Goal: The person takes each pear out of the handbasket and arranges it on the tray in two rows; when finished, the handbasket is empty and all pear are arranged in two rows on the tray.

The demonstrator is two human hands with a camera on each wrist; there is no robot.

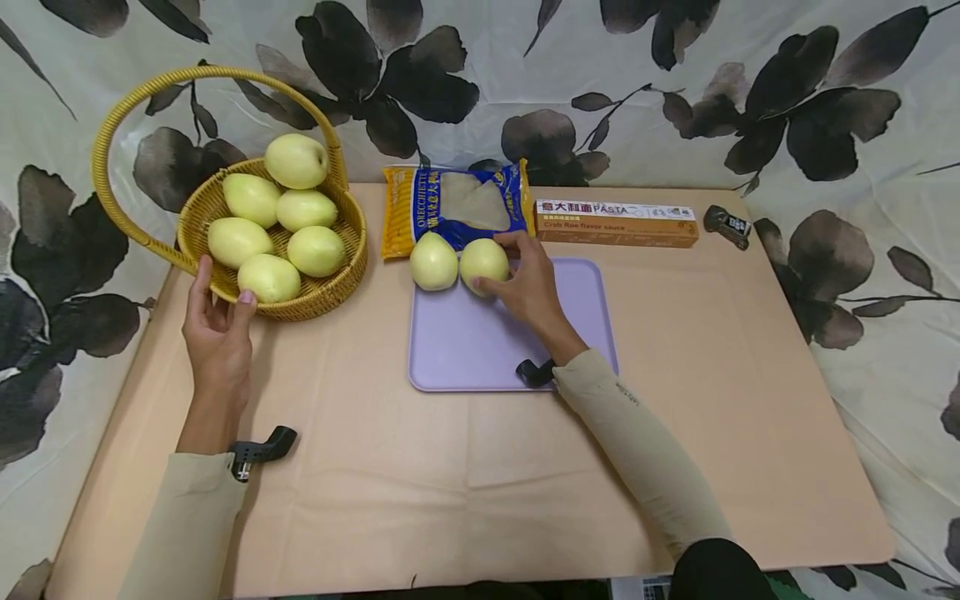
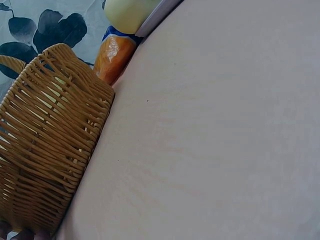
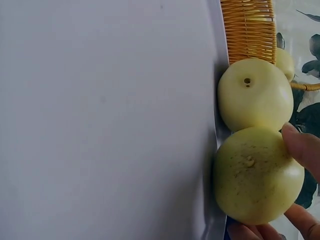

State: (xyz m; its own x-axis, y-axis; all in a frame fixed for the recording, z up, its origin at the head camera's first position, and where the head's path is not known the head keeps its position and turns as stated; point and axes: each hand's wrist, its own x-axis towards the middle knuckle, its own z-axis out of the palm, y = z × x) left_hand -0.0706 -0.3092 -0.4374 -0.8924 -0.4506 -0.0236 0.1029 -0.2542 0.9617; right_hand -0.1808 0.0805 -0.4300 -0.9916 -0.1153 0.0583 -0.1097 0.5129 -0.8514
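The pale green fruit (image 1: 482,260) sits at the 11 o'clock edge of the purple tray (image 1: 465,354), and the right hand (image 1: 529,283) has its grip clamped on it, thumb on one flank and fingers round the other. The second fruit (image 1: 433,261) is at its 9 o'clock, and the two look to be touching in the right wrist view; whether the held one bears its full weight on the tray cannot be told. Both are round and look firm and smooth, so the step in hand, judged as settling this fruit, seems best done by keeping thumb and fingers evenly opposed and easing off only once it sits stable; a sideways nudge could roll its neighbour towards 9 o'clock, over the low rim. The blue-and-yellow pasta bag (image 1: 472,200) lies just beyond at 12 o'clock, so the fingertips there should avoid pushing against it. Towards 9 o'clock from the tray, the wicker basket (image 1: 300,312) carries six more fruits (image 1: 315,251); the left hand (image 1: 219,337) holds its rim at about 7 o'clock, a light contact that should steady it without tipping. The pasta box (image 1: 615,225) and a small dark packet (image 1: 727,227) lie on the surface (image 1: 375,483) towards 2 o'clock, well clear of the fruit.
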